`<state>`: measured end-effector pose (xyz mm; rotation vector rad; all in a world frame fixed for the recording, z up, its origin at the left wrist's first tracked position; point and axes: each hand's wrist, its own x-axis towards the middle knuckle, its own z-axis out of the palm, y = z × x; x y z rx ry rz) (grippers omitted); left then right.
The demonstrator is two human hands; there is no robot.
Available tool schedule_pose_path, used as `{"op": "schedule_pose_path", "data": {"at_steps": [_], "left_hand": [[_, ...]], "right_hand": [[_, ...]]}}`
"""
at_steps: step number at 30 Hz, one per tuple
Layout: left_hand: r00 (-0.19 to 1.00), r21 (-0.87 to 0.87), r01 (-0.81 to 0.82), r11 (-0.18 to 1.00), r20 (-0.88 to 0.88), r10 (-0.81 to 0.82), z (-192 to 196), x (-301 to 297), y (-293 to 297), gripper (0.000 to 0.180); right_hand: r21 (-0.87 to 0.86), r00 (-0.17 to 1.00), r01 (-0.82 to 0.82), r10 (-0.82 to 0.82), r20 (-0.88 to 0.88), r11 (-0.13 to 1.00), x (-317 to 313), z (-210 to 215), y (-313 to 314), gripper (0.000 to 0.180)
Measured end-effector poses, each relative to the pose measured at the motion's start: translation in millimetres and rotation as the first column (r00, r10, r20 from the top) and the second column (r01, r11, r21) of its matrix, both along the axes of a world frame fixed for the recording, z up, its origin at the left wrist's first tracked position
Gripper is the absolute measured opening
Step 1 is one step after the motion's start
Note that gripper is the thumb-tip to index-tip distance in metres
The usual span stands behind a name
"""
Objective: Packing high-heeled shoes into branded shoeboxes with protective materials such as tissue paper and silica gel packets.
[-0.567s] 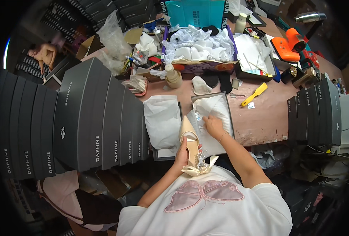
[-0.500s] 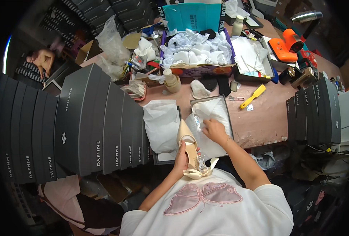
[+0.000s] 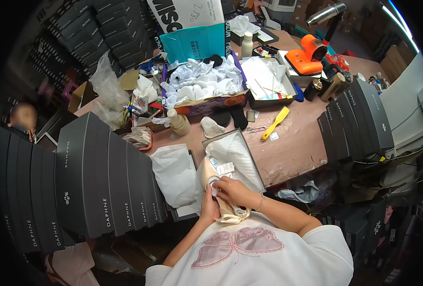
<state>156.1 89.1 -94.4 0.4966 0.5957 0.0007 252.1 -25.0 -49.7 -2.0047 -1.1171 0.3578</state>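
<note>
My left hand (image 3: 210, 207) grips a cream pointed-toe shoe (image 3: 207, 173) from its left side, holding it close to my shirt. A ribbon bow with a sparkling ornament (image 3: 234, 217) hangs at the heel end. The fingers of my right hand (image 3: 236, 191) are bent together at the shoe's opening; whatever they pinch is hidden. Just beyond those fingers is a small white tag (image 3: 225, 168). Under and behind the shoe stands an open shoe box (image 3: 255, 164) lined with white tissue paper (image 3: 234, 148). More tissue (image 3: 173, 167) covers the box part on the left.
Dark shoe boxes (image 3: 93, 176) are stacked on the left, others (image 3: 359, 114) on the right. A purple-edged carton (image 3: 211, 106) of white stuffing stands at the back. Near it are a bottle (image 3: 178, 123), a yellow-handled brush (image 3: 275, 123) and an orange device (image 3: 306, 56). Another person is far left.
My right hand has come from the tissue in the open box to the shoe's opening. A white tag now shows beside the shoe. The whole view has shifted.
</note>
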Motion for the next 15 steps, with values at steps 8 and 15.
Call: {"op": "schedule_pose_path", "data": {"at_steps": [8, 15], "left_hand": [[0.952, 0.244, 0.304, 0.921, -0.040, -0.303, 22.1, 10.5, 5.9, 0.053], [0.934, 0.353, 0.356, 0.865, -0.113, -0.338, 9.4, 11.8, 6.5, 0.059]], "right_hand": [[0.218, 0.931, 0.360, -0.334, -0.148, 0.907, 16.6, 1.3, -5.9, 0.064], [-0.012, 0.890, 0.199, -0.186, -0.417, 0.980, 28.9, -17.6, 11.9, 0.051]]}}
